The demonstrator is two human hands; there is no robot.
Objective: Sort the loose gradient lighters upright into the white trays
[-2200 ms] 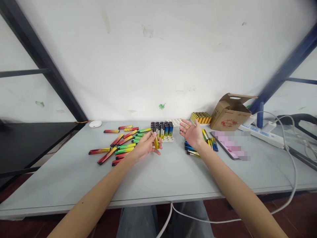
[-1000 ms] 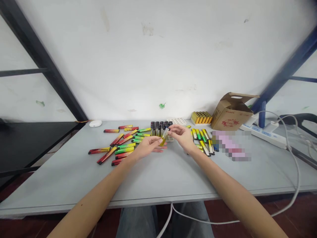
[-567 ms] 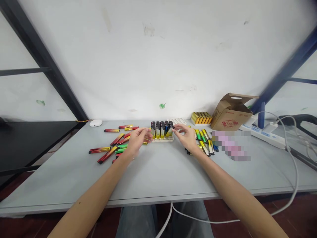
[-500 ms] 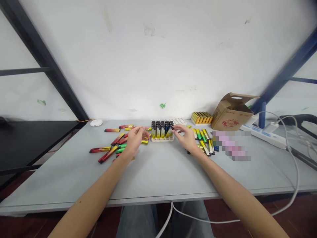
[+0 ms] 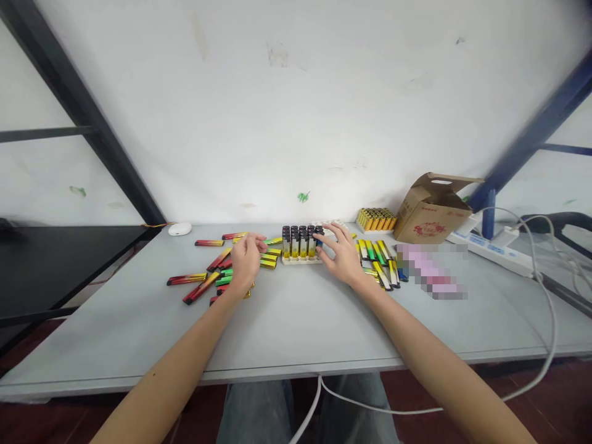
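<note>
Several lighters (image 5: 303,246) with black tops and yellowish lower parts stand upright in rows in a white holed tray (image 5: 300,261). My right hand (image 5: 345,258) is at the tray's right end, fingers spread, its fingertips close to the corner lighters and partly hiding them. Whether they touch is hard to tell. Left of the tray, my left hand (image 5: 246,262) hovers over loose lighters, its fingers loosely bent and apart with nothing visible in them. Those loose red, green and gold lighters (image 5: 201,288) lie scattered. More yellow, white and green lighters (image 5: 382,275) lie right of my right hand.
A second white holed tray (image 5: 329,224) lies behind the lighters. Further right stand a filled tray of yellow lighters (image 5: 377,219), an open cardboard box (image 5: 428,216) and a power strip (image 5: 494,250). A white case (image 5: 180,229) sits at the back left. A white cable (image 5: 552,320) hangs over the right side.
My right hand's fingers have spread from a pinch at the tray's corner. The lighter that leaned there is now upright or hidden. My left hand has drawn slightly left, fingers more bent.
</note>
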